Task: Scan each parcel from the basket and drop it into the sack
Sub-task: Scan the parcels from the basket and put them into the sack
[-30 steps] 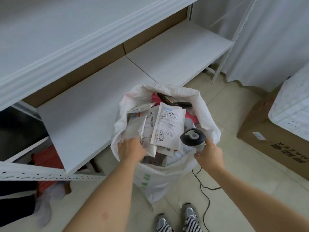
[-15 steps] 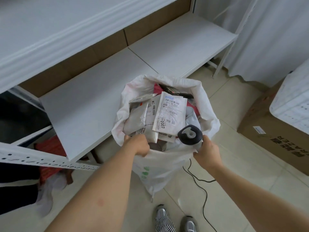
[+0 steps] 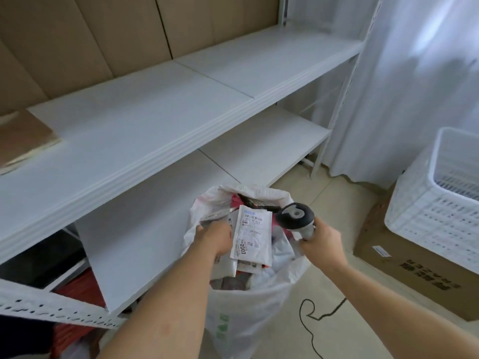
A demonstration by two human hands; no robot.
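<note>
My left hand [image 3: 215, 237] grips the sack [image 3: 248, 307] rim at nine o'clock; my right hand [image 3: 321, 242] grasps the scanner [image 3: 294, 216] at three. Parcels [image 3: 252, 234] fill the sack. I judge the next move is reaching to the basket [image 3: 425, 203] at two o'clock.

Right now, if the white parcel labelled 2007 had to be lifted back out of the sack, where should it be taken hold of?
Pinch the top edge of the white parcel, coming from above through the open mouth of the sack. It is flat and leans nearly upright on the pile, its upper edge free, while its lower end is tucked among other parcels. The left hand touches its left side.
</note>
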